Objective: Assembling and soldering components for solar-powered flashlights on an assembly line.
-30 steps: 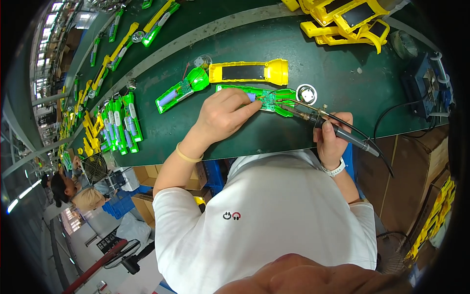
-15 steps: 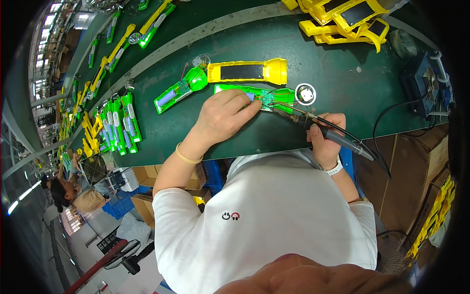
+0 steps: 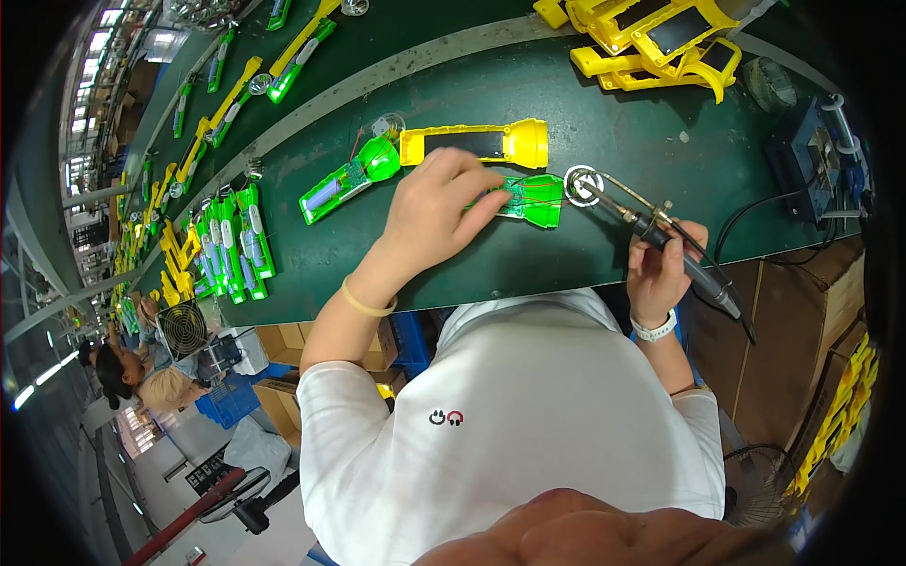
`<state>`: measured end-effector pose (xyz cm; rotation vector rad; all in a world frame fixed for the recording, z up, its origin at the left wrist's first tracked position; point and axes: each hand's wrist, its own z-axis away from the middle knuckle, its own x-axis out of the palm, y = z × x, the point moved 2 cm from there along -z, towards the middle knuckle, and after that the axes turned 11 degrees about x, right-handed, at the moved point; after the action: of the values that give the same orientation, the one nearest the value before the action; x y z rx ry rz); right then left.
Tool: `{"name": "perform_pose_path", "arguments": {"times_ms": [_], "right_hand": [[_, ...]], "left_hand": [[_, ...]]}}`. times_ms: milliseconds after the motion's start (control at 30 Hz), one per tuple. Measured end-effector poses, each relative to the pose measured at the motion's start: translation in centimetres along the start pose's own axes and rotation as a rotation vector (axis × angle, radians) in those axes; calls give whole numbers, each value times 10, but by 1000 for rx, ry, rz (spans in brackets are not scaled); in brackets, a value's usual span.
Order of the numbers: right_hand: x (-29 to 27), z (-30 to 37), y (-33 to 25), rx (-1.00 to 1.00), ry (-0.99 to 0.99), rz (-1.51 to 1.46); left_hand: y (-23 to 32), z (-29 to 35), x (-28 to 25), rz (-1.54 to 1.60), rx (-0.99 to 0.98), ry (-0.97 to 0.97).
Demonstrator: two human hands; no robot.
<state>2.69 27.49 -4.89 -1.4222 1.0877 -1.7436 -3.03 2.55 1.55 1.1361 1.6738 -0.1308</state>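
In my right hand (image 3: 661,274) is a soldering iron (image 3: 694,259) with a thin tube clamped along it. Its tip end lies over the round silver lamp disc (image 3: 583,187). My left hand (image 3: 439,203) is curled over a green flashlight housing half (image 3: 540,200), fingertips by its circuit board (image 3: 513,196); whatever they pinch is too small to make out. Thin red wires run from the board toward the disc. Just behind lies a yellow housing half (image 3: 524,143) with a dark panel. A second green half (image 3: 344,184) with a blue battery sits to the left.
Yellow housings (image 3: 661,42) are piled at the back right, near a soldering station (image 3: 807,156) on the right. Several green halves with batteries (image 3: 231,241) stand at the left. More parts line the far strip beyond a grey rail (image 3: 415,61). Other people sit at far left.
My right hand has drawn the soldering iron back to the right, away from the circuit board. My left hand has lifted slightly and shifted right, its fingers still by the board.
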Motion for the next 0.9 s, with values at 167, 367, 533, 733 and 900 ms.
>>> {"name": "perform_pose_path", "arguments": {"times_ms": [167,367,533,733,900], "right_hand": [[5,-14,-10,-24,18,-21],[-2,-29,-23,-48,64,-54],[26,-47,-28,-17,-45,-86],[33,-56,-26,-22,-110,-95],[59,-71,-19,39,-224,-48]], "left_hand": [[0,-27,22,-50,-22,-104],[-6,-17,21,480,-493,71],[6,-29,33,-70,-121,-15],[-5,-8,32,531,-439,171],[1,-17,43,-37,41,95]]}}
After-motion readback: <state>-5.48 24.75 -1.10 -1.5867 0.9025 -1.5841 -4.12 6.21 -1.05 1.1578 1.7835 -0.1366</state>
